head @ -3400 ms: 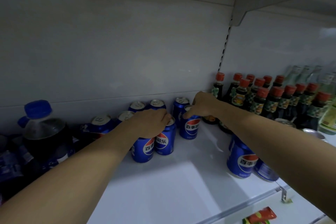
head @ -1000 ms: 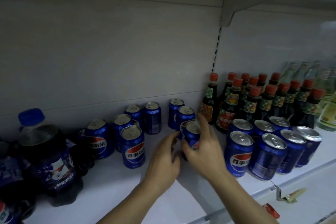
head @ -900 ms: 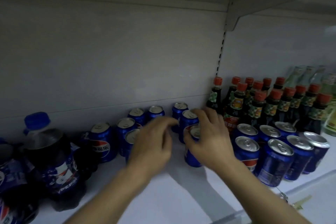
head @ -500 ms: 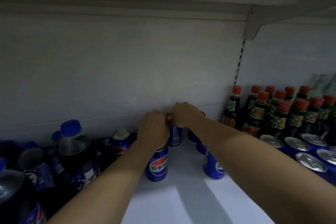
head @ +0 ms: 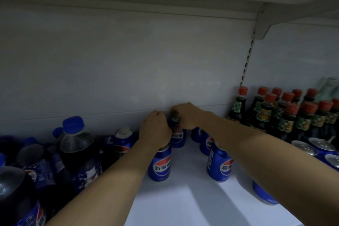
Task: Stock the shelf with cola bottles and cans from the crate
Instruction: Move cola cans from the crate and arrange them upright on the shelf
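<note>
Far back on the white shelf, close to the rear wall, a blue cola can is held by the right hand, whose fingers curl over its top. It seems to sit on or just above another can, though the hands hide the join. Just beside it, the left hand is cupped over the top of a nearer can that stands upright on the shelf, fingers curled down around the rim. More cans stand to the right in a short row, the front one under the right forearm. To the left, a can stands beside dark cola bottles with blue caps. On the far right stand red-capped sauce bottles, with more silver-topped cans in front of them.
</note>
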